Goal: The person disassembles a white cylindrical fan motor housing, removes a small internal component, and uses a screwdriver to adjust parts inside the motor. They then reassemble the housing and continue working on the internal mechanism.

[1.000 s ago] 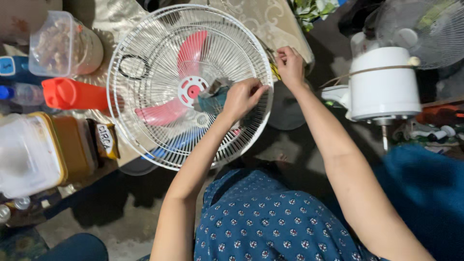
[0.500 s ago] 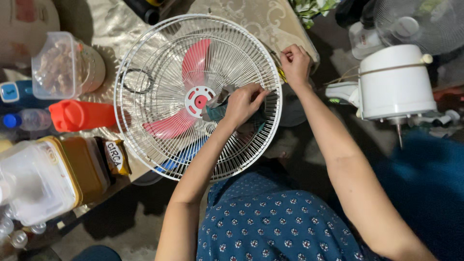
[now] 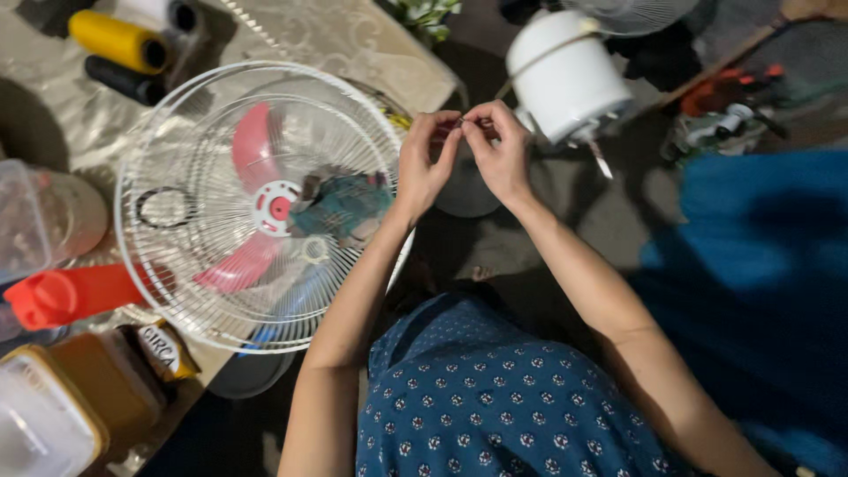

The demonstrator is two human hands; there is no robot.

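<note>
Both hands met just off the right edge of the white wire fan guard [image 3: 177, 115], fingertips pinched together over something very small. The left hand [image 3: 424, 159] and the right hand [image 3: 499, 150] were touching at thumb and forefinger, and between them sat a tiny dark piece [image 3: 461, 122], possibly a screw or clip; it was too small to tell for sure. Each hand was clenched on that piece from its own side, so neither was nearer to it than the other.

From this shared pinch the guard lay to the left and a little lower, lying flat on the patterned cloth [image 3: 353, 44], with the pink fan blades [image 3: 252, 212] and the red hub [image 3: 279, 208] showing through the wires. The white motor housing [image 3: 565, 75] stood just beyond the right hand, near but apart. Thread spools, one of them yellow [image 3: 115, 40], rested well away at the top left
</note>
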